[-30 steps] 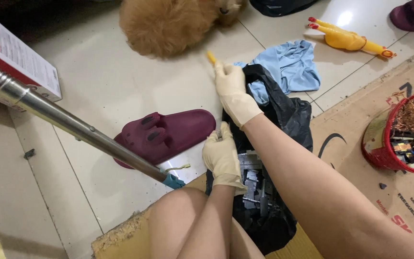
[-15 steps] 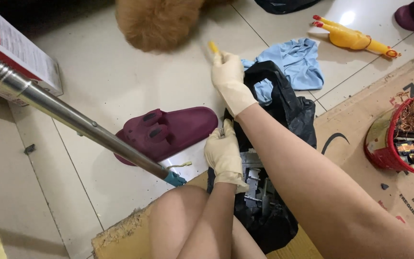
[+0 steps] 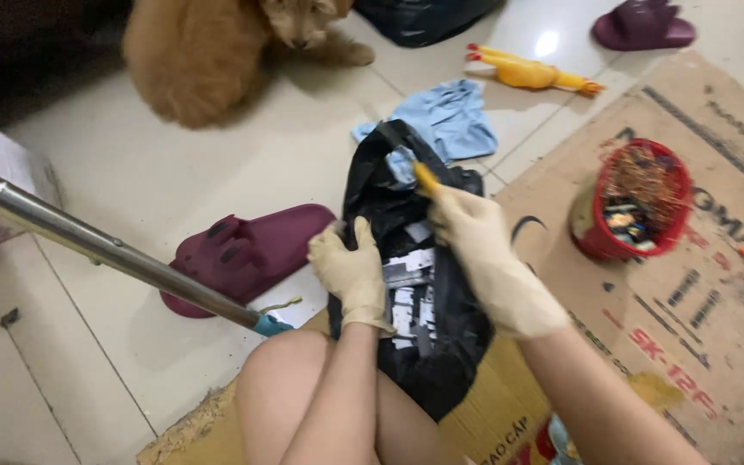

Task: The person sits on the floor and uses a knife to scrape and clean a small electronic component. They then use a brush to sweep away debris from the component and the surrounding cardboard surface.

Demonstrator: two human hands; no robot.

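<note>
Both my hands wear cream rubber gloves. My left hand grips the left edge of a black plastic bag that lies open in front of my knees. Inside the bag lie several grey and white flat pieces. My right hand is closed on a thin yellow-handled tool, which it holds over the bag's mouth.
A metal pole slants in from the left. A maroon slipper lies beside the bag, a blue cloth behind it. A red bucket of wire scraps stands on cardboard. A fluffy brown dog, yellow rubber chicken, another slipper.
My right hand has drawn back from the floor beyond the bag and now holds the yellow tool over the bag's mouth. The camera view has shifted, and the dog's head has come into view.
</note>
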